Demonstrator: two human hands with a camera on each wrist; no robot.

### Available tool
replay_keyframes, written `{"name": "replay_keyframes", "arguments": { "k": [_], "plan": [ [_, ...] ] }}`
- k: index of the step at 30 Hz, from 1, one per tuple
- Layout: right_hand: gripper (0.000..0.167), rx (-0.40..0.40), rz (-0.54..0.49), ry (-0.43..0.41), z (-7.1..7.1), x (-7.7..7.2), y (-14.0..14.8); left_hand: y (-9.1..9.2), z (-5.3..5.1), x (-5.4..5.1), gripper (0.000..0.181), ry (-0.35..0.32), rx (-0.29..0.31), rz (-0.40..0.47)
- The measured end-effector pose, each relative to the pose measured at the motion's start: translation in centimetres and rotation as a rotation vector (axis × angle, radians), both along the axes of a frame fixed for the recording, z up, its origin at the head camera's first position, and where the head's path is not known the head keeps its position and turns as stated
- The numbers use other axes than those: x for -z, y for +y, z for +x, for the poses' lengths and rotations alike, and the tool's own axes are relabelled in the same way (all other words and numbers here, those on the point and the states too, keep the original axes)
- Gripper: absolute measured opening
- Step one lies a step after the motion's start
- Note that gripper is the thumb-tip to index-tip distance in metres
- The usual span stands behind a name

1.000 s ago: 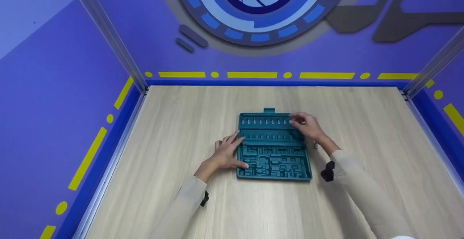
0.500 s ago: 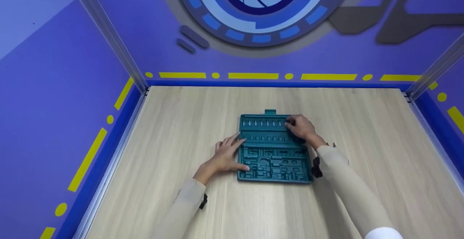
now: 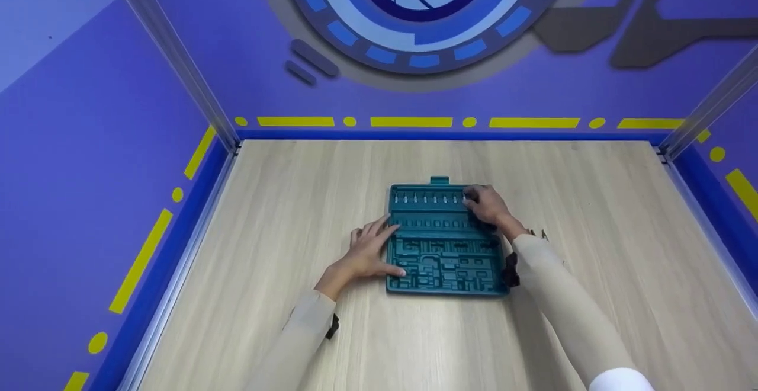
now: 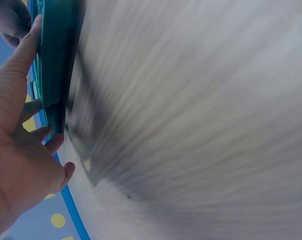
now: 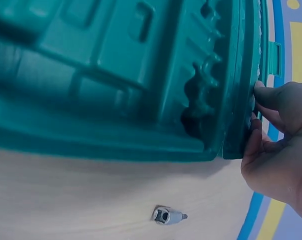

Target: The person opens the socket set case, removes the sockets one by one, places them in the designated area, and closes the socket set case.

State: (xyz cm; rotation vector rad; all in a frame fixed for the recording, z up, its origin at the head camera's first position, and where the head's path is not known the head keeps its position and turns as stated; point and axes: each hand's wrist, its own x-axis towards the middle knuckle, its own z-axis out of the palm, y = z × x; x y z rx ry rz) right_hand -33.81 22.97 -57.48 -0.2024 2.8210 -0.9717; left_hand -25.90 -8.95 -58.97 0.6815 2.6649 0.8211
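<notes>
A green plastic tool case (image 3: 448, 291) lies unfolded on the table, its moulded tray nearer me and its lid beyond. A row of small silver bit sockets (image 3: 425, 198) sits in the lid's far slots. My left hand (image 3: 364, 255) rests along the case's left side. Its thumb (image 4: 28, 42) lies over the tray's edge while the fingers touch the side. At the lid's far right corner, my right hand (image 3: 490, 206) pinches the bit socket (image 3: 465, 198) at the row's right end. The fingers mostly hide that piece. In the right wrist view, the lid wall covers the fingertips (image 5: 260, 90).
A loose bit socket (image 5: 165, 215) lies on the wooden table (image 3: 284, 201) right of the case. The case's latch tab (image 3: 439, 180) sticks out at the far edge. Blue-purple panels (image 3: 385, 101) with yellow marks stand behind the table and at both sides.
My right hand has shifted slightly left along the lid's row, and its fingers have closed round the end bit socket. The left hand and the case have stayed in place.
</notes>
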Motion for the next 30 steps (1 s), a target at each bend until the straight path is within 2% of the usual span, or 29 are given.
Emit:
{"name": "replay_keyframes", "arguments": {
  "k": [5,11,17,21,25,30],
  "plan": [
    [0.038,0.02,0.004,-0.008,-0.1,-0.1,-0.3,0.1,-0.2,-0.1,0.108,0.012,-0.002,-0.027],
    [0.035,0.064,-0.043,-0.039,0.0,-0.1,-0.3,0.1,-0.1,-0.2,0.108,0.009,-0.003,0.005],
    [0.022,0.055,-0.057,0.017,0.2,0.4,-0.1,0.0,0.0,0.1,0.108,0.009,-0.004,0.015],
    [0.025,0.086,-0.055,0.02,0.4,0.6,-0.2,0.1,0.0,-0.2,0.108,0.007,-0.001,-0.009],
    [0.024,0.108,-0.092,0.043,0.5,0.7,-0.2,0.2,0.0,-0.5,0.109,0.002,-0.003,-0.042],
    [0.023,0.149,-0.168,0.026,0.6,0.8,0.0,0.3,-0.1,-0.8,0.109,-0.004,-0.001,-0.076]
  ]
}}
